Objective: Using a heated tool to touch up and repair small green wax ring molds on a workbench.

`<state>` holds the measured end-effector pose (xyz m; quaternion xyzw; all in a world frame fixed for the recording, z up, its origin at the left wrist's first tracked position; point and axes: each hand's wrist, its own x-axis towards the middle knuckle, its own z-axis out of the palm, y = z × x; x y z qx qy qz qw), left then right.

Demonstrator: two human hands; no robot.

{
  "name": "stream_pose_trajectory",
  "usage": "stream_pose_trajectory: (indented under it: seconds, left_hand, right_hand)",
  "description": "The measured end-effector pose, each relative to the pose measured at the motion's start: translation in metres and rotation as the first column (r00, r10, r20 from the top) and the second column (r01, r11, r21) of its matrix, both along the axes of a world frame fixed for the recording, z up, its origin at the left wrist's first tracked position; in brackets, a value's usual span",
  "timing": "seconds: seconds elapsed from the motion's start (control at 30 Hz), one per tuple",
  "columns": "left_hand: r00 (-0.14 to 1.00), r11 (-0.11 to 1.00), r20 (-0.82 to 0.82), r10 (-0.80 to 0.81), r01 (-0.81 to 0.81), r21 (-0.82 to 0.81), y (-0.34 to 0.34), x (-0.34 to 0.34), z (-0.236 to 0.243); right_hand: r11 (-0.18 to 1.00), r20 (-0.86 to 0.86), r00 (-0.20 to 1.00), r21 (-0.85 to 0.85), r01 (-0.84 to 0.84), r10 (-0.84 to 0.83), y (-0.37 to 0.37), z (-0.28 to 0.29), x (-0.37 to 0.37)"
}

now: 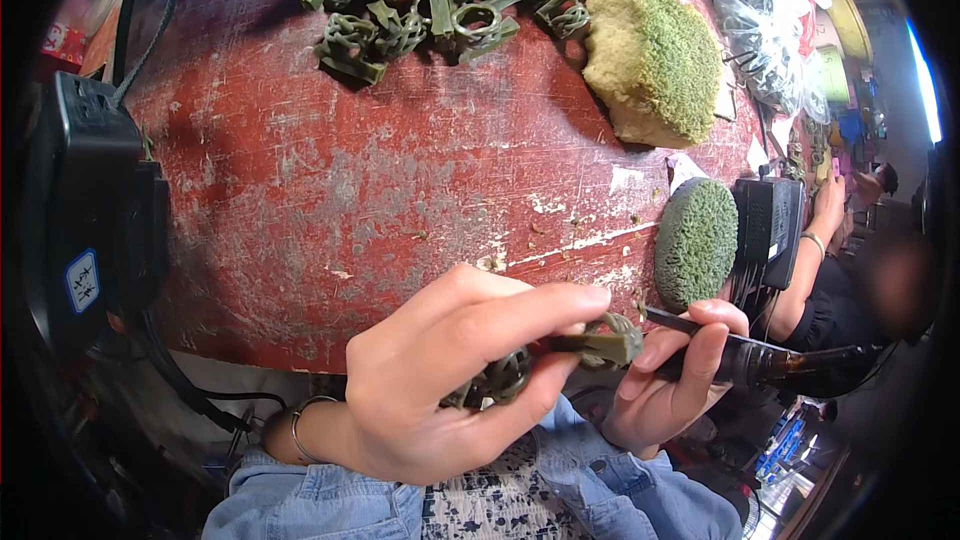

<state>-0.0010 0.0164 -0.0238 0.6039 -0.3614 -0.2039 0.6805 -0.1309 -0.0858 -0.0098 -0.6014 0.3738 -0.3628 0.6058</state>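
Observation:
My left hand [430, 370] is closed around a dark green, waxy-looking openwork piece [612, 344], whose bar end sticks out past the index finger and thumb. More of its rounded lattice shows under the palm, the rest being covered by my fingers. In my right hand [675, 385] is a black pen-like tool [745, 362], gripped between thumb and fingers. Its thin dark tip points left and lies close beside the piece; whether they touch I cannot tell. Both hands are held at the near edge of the worn red table [300, 210].
Several similar green pieces [440, 10] lie heaped at the far side. A ragged yellow-green sponge [655, 60], an oval green sponge [697, 245] and a black box [768, 225] line the right. A black device with cables [95, 210] stands left. Beyond the right edge is a co-worker's arm [798, 275].

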Motion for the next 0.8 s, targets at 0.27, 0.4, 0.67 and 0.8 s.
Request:
stream_pose_trajectory:
  seconds: [0.27, 0.4, 0.67, 0.8]
  left_hand:
    - [0.968, 0.994, -0.229, -0.106, 0.109, -0.003, 0.001, 0.003, -0.007]
    - [0.804, 0.992, -0.584, -0.110, 0.122, -0.019, -0.003, -0.001, 0.005]
    - [0.702, 0.987, -0.702, -0.120, 0.160, -0.008, -0.006, 0.002, 0.010]
    - [0.733, 0.982, -0.667, -0.131, 0.188, 0.013, -0.005, 0.002, 0.008]
  right_hand:
    - [0.988, -0.023, 0.988, -0.025, -0.155, 0.155, -0.012, 0.001, 0.002]
    - [0.930, -0.010, 0.968, 0.281, -0.237, 0.250, -0.004, 0.010, 0.002]
    - [0.797, 0.010, 0.851, 0.346, -0.496, 0.525, -0.009, 0.016, 0.002]
    - [0.841, -0.013, 0.867, 0.252, -0.479, 0.498, -0.006, 0.012, 0.009]
